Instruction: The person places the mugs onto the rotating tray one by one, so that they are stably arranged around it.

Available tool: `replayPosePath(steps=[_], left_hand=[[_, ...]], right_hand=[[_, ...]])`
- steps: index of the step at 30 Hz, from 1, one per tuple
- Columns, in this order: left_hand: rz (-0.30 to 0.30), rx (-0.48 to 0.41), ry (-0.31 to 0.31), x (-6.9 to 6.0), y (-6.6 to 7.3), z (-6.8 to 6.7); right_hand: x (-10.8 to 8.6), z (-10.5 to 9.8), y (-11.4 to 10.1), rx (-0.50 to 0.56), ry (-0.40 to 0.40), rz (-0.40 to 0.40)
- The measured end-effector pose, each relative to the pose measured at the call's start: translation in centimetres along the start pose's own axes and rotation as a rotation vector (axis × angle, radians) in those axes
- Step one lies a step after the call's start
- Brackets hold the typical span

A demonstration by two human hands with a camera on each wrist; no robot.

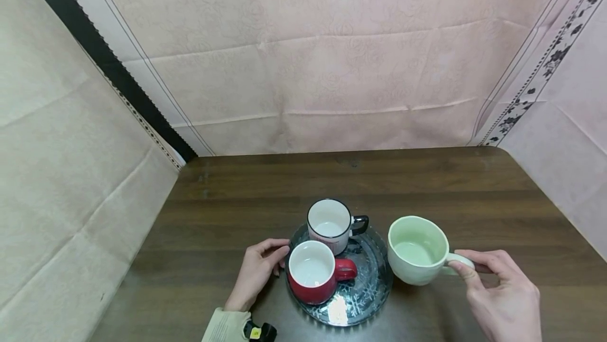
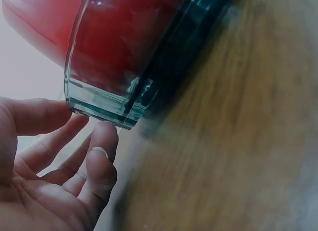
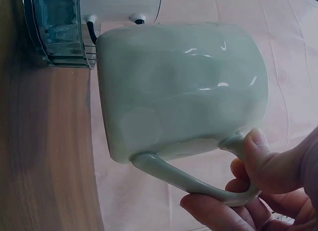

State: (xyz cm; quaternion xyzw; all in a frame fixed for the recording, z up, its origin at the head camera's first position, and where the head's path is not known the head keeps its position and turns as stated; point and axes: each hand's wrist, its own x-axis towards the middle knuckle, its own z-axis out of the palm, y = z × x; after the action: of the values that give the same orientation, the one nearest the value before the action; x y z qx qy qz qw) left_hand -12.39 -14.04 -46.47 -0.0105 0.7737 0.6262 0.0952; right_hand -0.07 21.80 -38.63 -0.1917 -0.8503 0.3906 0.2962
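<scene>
A round clear-glass tray (image 1: 353,308) stands on the table. On it are a red mug (image 1: 310,293) with a white inside and a white mug (image 1: 328,221) with a black rim and handle. My left hand (image 1: 260,268) holds the tray's left edge, its thumb and fingertips against the glass rim (image 2: 99,104) in the left wrist view. Just right of the tray, my right hand (image 1: 507,289) pinches the handle of a pale green mug (image 1: 412,273). In the right wrist view the green mug (image 3: 179,92) is upright, its base raised off the table.
The brown wooden table (image 1: 227,199) ends at a back edge below a pale cloth wall (image 1: 332,68). Cloth panels also hang at the left (image 1: 71,199) and right (image 1: 569,147). A black wristband device (image 1: 265,331) sits at my left wrist.
</scene>
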Motion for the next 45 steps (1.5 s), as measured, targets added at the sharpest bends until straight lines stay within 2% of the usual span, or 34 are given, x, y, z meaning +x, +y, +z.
replayPosePath(steps=[11,21,39,45], left_hand=[[-0.005,0.0,0.0,0.0,0.1,-0.1],[-0.014,-0.012,-0.001,0.0,0.0,-0.2],[-0.026,0.001,0.01,0.2,0.0,-0.1],[-0.023,0.003,0.01,0.1,0.0,-0.2]], right_hand=[[-0.1,0.5,0.0,-0.001,0.007,-0.045],[-0.4,1.1,-0.4,0.023,-0.034,-0.023],[-0.7,3.0,-1.1,0.045,-0.043,-0.152],[-0.9,3.6,-1.2,0.056,-0.05,-0.149]])
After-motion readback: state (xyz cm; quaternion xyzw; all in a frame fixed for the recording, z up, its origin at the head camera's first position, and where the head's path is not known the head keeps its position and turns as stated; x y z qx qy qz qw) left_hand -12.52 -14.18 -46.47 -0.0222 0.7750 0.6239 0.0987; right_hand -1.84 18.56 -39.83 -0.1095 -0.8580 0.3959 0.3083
